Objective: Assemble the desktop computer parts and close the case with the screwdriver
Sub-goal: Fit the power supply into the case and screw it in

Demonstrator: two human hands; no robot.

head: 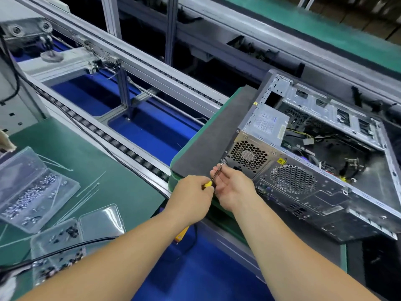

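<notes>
I count one open grey metal computer case (308, 170) on its dark pad (208, 137). My left hand (193, 194) grips one yellow-handled screwdriver (213, 178) at the case's rear corner; my right hand's (233, 187) fingers pinch its shaft. Two clear plastic screw trays (32, 187) lie left.

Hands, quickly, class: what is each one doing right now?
Left hand: grips the screwdriver handle.
Right hand: fingers steady the screwdriver shaft.

The screwdriver (208, 183) has a yellow handle. The case (308, 170) is bare silver-grey, its rear vents punched in a honeycomb pattern, with a yellow warning sticker (281, 161). It lies on a black mat (208, 135). The desk (104, 170) is green, the conveyor (152, 131) bed deep blue.
</notes>
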